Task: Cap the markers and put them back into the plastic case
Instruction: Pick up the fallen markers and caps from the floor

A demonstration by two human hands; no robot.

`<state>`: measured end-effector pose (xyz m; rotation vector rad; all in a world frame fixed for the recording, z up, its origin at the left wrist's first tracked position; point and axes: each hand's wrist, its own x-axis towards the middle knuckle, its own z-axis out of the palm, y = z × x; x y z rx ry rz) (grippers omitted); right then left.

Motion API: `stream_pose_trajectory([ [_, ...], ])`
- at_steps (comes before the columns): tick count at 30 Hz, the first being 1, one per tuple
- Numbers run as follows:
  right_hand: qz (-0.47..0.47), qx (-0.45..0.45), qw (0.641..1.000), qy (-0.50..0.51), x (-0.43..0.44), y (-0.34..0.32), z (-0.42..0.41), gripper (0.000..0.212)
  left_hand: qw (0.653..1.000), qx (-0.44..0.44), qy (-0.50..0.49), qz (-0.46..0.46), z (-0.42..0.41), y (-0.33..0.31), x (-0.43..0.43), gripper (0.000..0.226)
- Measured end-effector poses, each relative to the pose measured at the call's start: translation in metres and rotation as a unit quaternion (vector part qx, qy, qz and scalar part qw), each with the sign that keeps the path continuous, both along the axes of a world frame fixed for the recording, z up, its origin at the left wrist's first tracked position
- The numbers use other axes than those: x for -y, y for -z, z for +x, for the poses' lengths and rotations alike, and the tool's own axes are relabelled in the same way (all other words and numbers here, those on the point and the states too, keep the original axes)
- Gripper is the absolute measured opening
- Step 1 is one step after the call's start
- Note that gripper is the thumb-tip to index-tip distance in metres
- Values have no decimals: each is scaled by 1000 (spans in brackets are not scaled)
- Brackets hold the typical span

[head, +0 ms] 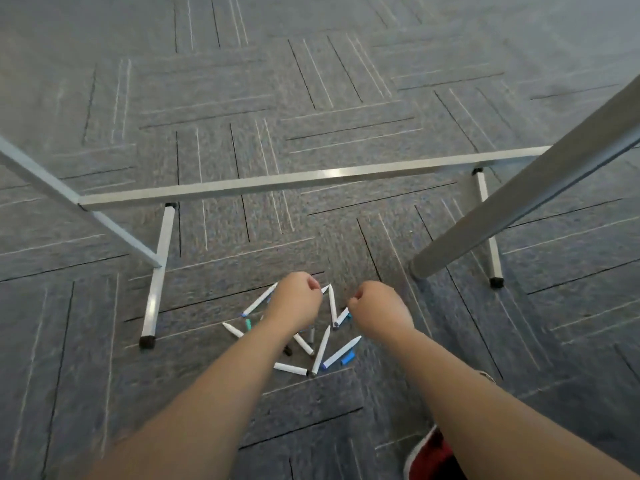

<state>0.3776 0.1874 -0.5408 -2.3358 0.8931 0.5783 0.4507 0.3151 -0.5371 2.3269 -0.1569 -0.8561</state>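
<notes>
Hovering over markers (342, 352) on grey carpet (311, 244), both hands (294, 299) (377, 308) curl, contents unclear.

Grey-blue carpet tiles (311, 81) with dark and pale line patterns, a shiny metal crossbar (311, 180) running low across the floor, two thin slanted legs (157, 275) on black feet (147, 342), a thick grey post (519, 202) at right, a red shoe (433, 459) at the bottom edge

A grey carpet-tile floor (311, 98) carries scattered white plastic markers (342, 352), loose blue caps (348, 358) and a silver metal frame's feet (157, 282).
</notes>
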Motion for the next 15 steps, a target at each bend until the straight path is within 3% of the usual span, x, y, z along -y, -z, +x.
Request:
stream_pose_trajectory([
  [8,54,-48,988,134,19,124,22,28,995,-48,15,84,25,122,29,25],
  [15,97,-48,968,225,19,182,34,34,985,-68,45,155,27,183,52,18],
])
